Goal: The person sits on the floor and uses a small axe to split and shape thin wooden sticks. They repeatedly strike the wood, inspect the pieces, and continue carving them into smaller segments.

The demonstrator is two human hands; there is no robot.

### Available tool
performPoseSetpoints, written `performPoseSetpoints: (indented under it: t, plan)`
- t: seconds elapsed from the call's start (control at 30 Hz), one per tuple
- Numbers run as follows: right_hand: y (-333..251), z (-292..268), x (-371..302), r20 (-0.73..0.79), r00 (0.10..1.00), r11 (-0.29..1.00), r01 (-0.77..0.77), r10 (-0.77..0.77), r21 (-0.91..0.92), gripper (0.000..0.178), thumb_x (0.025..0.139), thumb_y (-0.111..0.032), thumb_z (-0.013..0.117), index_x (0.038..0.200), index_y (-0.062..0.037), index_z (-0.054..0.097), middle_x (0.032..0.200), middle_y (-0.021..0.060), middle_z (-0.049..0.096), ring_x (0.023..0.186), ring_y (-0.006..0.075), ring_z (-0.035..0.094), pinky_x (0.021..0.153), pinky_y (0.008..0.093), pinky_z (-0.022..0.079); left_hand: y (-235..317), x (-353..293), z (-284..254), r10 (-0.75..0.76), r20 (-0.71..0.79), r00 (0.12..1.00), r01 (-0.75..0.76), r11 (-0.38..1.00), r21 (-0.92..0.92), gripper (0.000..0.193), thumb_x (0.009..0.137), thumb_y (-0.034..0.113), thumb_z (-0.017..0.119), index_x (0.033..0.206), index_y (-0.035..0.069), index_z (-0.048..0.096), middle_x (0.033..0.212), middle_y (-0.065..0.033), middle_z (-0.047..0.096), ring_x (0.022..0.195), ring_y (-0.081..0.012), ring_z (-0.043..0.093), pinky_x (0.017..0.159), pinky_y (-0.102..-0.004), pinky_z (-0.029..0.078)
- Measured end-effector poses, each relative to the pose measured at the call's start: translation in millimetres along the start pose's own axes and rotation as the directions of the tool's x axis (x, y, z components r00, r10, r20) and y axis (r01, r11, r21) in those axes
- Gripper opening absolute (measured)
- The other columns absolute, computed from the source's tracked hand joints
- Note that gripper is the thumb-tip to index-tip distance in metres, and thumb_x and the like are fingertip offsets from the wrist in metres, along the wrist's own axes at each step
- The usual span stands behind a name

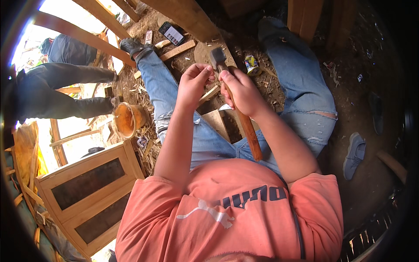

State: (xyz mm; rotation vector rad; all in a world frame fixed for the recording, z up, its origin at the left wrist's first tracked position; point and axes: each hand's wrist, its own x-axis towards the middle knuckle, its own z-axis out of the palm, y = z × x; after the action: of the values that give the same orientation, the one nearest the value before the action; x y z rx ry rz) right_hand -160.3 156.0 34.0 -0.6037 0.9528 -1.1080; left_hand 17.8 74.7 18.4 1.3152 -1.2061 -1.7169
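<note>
My right hand (241, 91) grips the wooden handle of a hammer (244, 122), whose dark metal head (217, 56) points away from me. My left hand (194, 81) is raised beside it, fingers curled and pinched together near the hammer head; what it pinches is too small to make out. A thin wooden strip (209, 94) lies just under and between the two hands. I sit on the ground in blue jeans with legs spread, and a flat wooden piece (218, 124) rests between my thighs.
An orange bucket (128, 118) stands at my left. A wooden framed panel (87, 192) lies lower left. A phone (171, 33) and wood offcuts (178, 50) lie on the dirt ahead. Another person's legs (56, 94) are at far left. A grey shoe (354, 155) lies right.
</note>
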Motion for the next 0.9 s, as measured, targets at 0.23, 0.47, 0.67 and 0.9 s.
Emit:
performPoseSetpoints:
  t: [0.23,0.47,0.67,0.9]
  plan:
    - [-3,-1,-3,0.026,0.999,0.999,0.021,-0.022,0.045,0.031,0.116,-0.036,0.046,0.109,-0.0076,0.055,0.072,0.0019,0.052,0.049,0.0101,0.047,0.047,0.0274,0.039,0,-1,0,0.021,0.006,1.000,-0.021,1.000,0.011,0.014,0.107,0.018,0.070,0.109,0.005,0.067,0.097,-0.0028,0.072,0.091,-0.0116,0.068,0.086,-0.0276,0.056]
    - [-8,-8,-6,0.027,0.999,0.996,-0.021,0.018,0.091,0.037,0.116,-0.043,0.041,0.111,-0.0090,0.057,0.071,0.0014,0.050,0.051,0.0103,0.047,0.050,0.0263,0.041,-1,-3,1,0.022,0.022,1.000,-0.022,1.000,-0.001,0.014,0.106,0.017,0.072,0.108,0.004,0.067,0.097,-0.0035,0.072,0.091,-0.0121,0.069,0.087,-0.0290,0.057]
    - [-9,-13,-1,0.073,0.997,0.987,-0.028,0.016,0.156,0.042,0.116,-0.045,0.042,0.109,-0.0068,0.058,0.071,0.0010,0.050,0.050,0.0102,0.047,0.049,0.0265,0.040,0,3,1,0.026,0.001,1.000,-0.026,1.000,0.011,0.014,0.106,0.017,0.071,0.108,0.003,0.067,0.097,-0.0046,0.073,0.091,-0.0128,0.069,0.087,-0.0295,0.057]
    - [-4,-16,1,0.057,0.996,0.990,-0.071,0.064,0.124,0.039,0.115,-0.043,0.044,0.104,-0.0083,0.056,0.071,0.0009,0.050,0.051,0.0100,0.047,0.048,0.0257,0.040,5,3,4,0.035,0.016,0.999,-0.036,0.998,0.048,0.015,0.106,0.016,0.070,0.107,0.001,0.067,0.097,-0.0047,0.072,0.090,-0.0130,0.069,0.085,-0.0292,0.057]
